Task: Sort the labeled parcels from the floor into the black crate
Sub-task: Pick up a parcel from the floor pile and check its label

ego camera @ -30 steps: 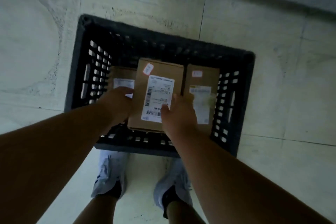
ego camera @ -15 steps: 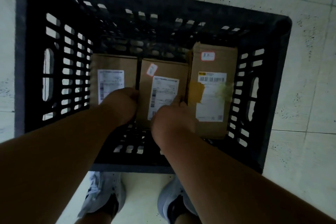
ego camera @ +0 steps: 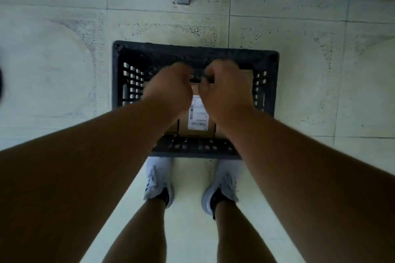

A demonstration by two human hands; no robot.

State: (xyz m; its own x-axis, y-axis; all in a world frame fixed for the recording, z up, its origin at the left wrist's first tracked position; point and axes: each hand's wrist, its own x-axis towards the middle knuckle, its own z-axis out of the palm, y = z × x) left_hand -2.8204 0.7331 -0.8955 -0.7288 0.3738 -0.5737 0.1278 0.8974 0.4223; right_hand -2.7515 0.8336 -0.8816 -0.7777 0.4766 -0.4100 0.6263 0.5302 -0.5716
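Tiled floor [ego camera: 64,66], black crate [ego camera: 194,53] centre, white shoes [ego camera: 158,179] at its near edge. Labeled parcel [ego camera: 197,113] lies flat inside, partly hidden by arms. Left hand [ego camera: 171,87] and right hand [ego camera: 224,89] above it, fingers curled, holding nothing visible.

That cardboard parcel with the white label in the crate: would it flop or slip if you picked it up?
The parcel looks like a flat-sided cardboard box, so it is probably stiff, not floppy. Its matte brown surface likely grips well. Boxy and lying flat in the black crate, it seems unlikely to roll.
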